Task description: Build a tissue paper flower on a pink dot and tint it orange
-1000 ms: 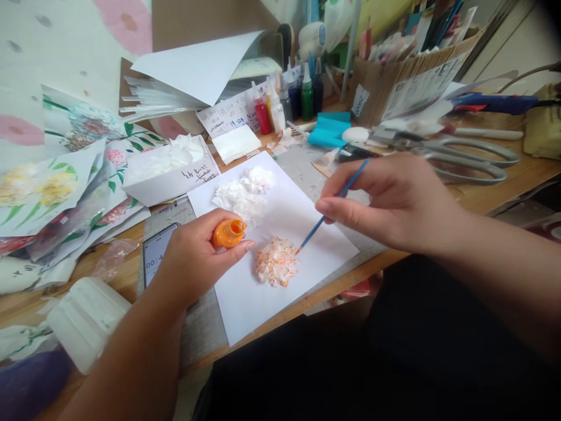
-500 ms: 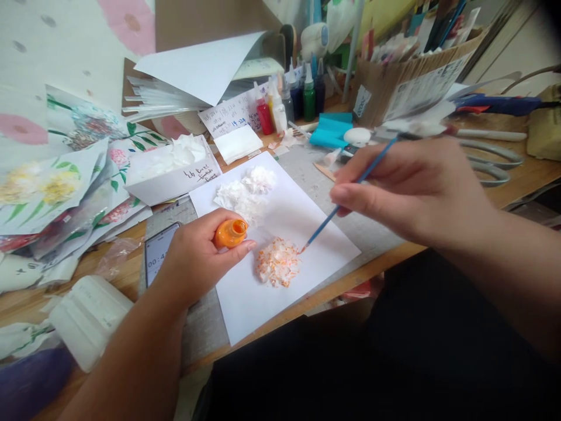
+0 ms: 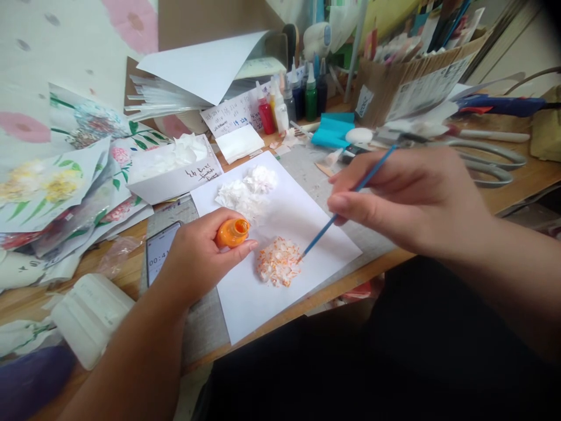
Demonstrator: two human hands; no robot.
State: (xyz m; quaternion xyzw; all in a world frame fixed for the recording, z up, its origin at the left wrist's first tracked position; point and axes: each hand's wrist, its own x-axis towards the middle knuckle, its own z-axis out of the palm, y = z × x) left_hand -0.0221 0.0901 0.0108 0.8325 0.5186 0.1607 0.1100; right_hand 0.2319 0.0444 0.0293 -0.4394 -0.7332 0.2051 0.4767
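Observation:
In my left hand (image 3: 199, 257) is a small uncapped bottle of orange paint (image 3: 231, 233), its mouth tilted toward the right. My right hand (image 3: 394, 202) pinches a thin blue paintbrush (image 3: 350, 199) whose tip meets the right edge of a ruffled white paper flower (image 3: 279, 261). Orange specks cover many of that flower's petal tips. It lies on a white sheet of paper (image 3: 245, 316), and several plain white paper flowers (image 3: 249, 190) sit farther up the same sheet.
A phone (image 3: 160, 251) with a running timer lies left of the sheet. Behind stand a box of white paper pieces (image 3: 175, 175), several paint bottles (image 3: 265, 115) and a cardboard box of brushes (image 3: 412, 82). Scissors (image 3: 482, 161) rest at the right; painted flower cards (image 3: 56, 181) are stacked left.
The brush tip has shifted slightly down along the flower's right edge, with my right hand moving a little. My left hand keeps the bottle nearly in place.

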